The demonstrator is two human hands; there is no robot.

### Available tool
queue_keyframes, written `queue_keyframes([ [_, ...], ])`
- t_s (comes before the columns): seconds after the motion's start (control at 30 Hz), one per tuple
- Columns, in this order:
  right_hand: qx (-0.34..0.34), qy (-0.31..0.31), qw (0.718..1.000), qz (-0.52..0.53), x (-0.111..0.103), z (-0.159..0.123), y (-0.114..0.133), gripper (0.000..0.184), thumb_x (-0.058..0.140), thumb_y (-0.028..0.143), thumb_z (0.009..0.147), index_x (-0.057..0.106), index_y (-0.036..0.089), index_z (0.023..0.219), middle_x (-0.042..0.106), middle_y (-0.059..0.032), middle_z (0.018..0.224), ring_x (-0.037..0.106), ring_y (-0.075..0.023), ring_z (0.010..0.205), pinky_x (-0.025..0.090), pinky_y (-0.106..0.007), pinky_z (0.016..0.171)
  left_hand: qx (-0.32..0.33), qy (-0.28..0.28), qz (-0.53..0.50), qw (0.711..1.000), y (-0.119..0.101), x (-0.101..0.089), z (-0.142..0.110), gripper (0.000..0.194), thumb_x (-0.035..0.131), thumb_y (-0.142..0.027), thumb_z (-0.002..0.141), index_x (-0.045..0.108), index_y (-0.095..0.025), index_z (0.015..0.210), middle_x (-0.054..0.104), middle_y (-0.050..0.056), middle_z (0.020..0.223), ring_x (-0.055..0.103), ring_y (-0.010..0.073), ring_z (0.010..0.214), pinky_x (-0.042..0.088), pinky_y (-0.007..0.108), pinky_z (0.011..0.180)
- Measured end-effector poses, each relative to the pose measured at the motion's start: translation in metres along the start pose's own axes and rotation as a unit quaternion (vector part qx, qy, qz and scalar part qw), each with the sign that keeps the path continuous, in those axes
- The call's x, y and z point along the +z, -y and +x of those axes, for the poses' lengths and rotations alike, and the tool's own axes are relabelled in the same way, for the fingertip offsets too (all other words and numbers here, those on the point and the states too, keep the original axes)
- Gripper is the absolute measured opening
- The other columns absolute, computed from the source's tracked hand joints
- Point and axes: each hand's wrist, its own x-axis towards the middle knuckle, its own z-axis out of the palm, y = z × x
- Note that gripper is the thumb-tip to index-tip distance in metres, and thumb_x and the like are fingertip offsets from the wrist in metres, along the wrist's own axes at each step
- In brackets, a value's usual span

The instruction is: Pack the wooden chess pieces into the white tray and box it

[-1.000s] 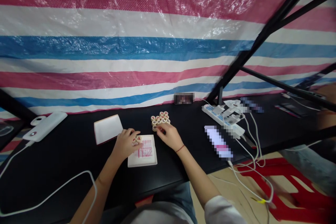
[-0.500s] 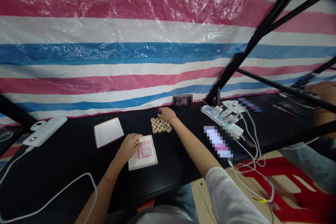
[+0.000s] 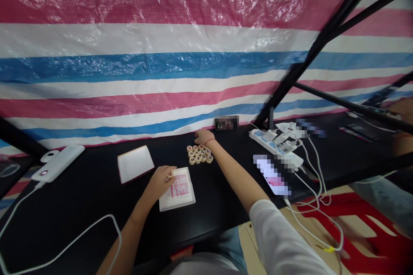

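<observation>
At the far left of the black worktop (image 3: 97,197) lies a white charger (image 3: 58,165). Next, a white lid (image 3: 135,165) sits near the left hand (image 3: 161,182), whose fingers grip a round game piece (image 3: 169,175) over the left side of a shallow box (image 3: 167,201). Farther right, more pieces (image 3: 198,159) lie bunched together. Just behind them is the right hand (image 3: 204,136); whether its fingers are closed, I cannot tell. A phone (image 3: 272,177) lies rightmost.

Striped sheeting (image 3: 145,39) (creased and glossy) backs a black table (image 3: 80,193) above a pale floor (image 3: 285,224).
</observation>
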Motion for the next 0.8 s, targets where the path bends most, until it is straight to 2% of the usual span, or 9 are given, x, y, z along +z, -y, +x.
queue_keyframes([
  [0.13,-0.062,-0.071,0.992,0.081,0.003,-0.031,0.011,0.026,0.058,0.031,0.083,0.065,0.024,0.106,0.072,-0.0019,0.099,0.066,-0.0162,0.093,0.048,-0.026,0.083,0.008,-0.004,-0.002,1.0,0.002,-0.002,-0.002,0.034,0.057,-0.024,0.082,0.062,-0.021,0.115,0.066,0.007,0.109,0.06,0.0232,0.103,0.048,0.04,0.094],
  [0.2,-0.138,-0.12,0.953,0.24,0.016,-0.054,0.019,0.023,0.061,0.032,0.081,0.066,0.02,0.1,0.072,-0.002,0.094,0.067,-0.0134,0.08,0.049,-0.023,0.076,0.018,-0.042,0.005,0.999,0.0,-0.002,-0.002,0.045,0.061,-0.03,0.08,0.057,-0.021,0.124,0.063,0.009,0.115,0.057,0.0249,0.11,0.046,0.042,0.098],
  [0.3,-0.2,-0.07,0.888,0.407,0.042,-0.085,0.03,0.028,0.065,0.035,0.077,0.064,0.018,0.099,0.071,-0.0026,0.087,0.066,-0.012,0.066,0.05,-0.022,0.063,0.031,-0.099,0.003,0.995,-0.008,-0.004,-0.001,0.055,0.061,-0.034,0.083,0.047,-0.024,0.134,0.056,0.009,0.124,0.054,0.0246,0.116,0.043,0.042,0.101],
  [0.37,-0.204,-0.032,0.855,0.476,0.058,-0.097,0.035,0.031,0.068,0.035,0.074,0.064,0.017,0.099,0.071,-0.0042,0.089,0.065,-0.0115,0.064,0.049,-0.021,0.058,0.04,-0.112,-0.001,0.993,-0.014,-0.005,-0.001,0.049,0.057,-0.033,0.086,0.047,-0.026,0.134,0.057,0.008,0.123,0.057,0.0225,0.114,0.046,0.038,0.099],
  [0.43,-0.194,-0.01,0.831,0.521,0.069,-0.102,0.039,0.034,0.071,0.036,0.071,0.064,0.017,0.099,0.07,-0.0051,0.09,0.064,-0.0105,0.062,0.049,-0.021,0.056,0.046,-0.124,0.003,0.991,-0.018,-0.006,0.0,0.039,0.054,-0.031,0.088,0.054,-0.026,0.127,0.06,0.007,0.117,0.06,0.0212,0.109,0.049,0.036,0.096],
  [0.53,-0.187,0.011,0.811,0.555,0.078,-0.102,0.042,0.036,0.074,0.036,0.069,0.064,0.017,0.098,0.069,-0.0044,0.088,0.063,-0.01,0.062,0.049,-0.021,0.057,0.049,-0.147,0.009,0.988,-0.02,-0.005,-0.001,0.027,0.053,-0.029,0.089,0.061,-0.024,0.115,0.063,0.007,0.111,0.062,0.0204,0.104,0.051,0.035,0.093],
  [0.7,-0.198,0.032,0.793,0.575,0.086,-0.101,0.044,0.038,0.078,0.039,0.066,0.064,0.018,0.095,0.069,-0.003,0.087,0.065,-0.012,0.069,0.052,-0.023,0.064,0.068,-0.162,-0.006,0.984,-0.02,-0.003,0.0,0.024,0.054,-0.027,0.088,0.061,-0.022,0.11,0.065,0.006,0.109,0.064,0.0198,0.102,0.052,0.035,0.092],
  [0.8,-0.181,0.024,0.787,0.59,0.089,-0.101,0.043,0.036,0.077,0.041,0.066,0.065,0.018,0.092,0.069,-0.0025,0.084,0.063,-0.0106,0.064,0.049,-0.021,0.058,0.06,-0.16,-0.007,0.985,-0.02,-0.005,0.001,0.023,0.054,-0.027,0.088,0.061,-0.023,0.11,0.066,0.006,0.105,0.065,0.0192,0.098,0.054,0.034,0.089],
])
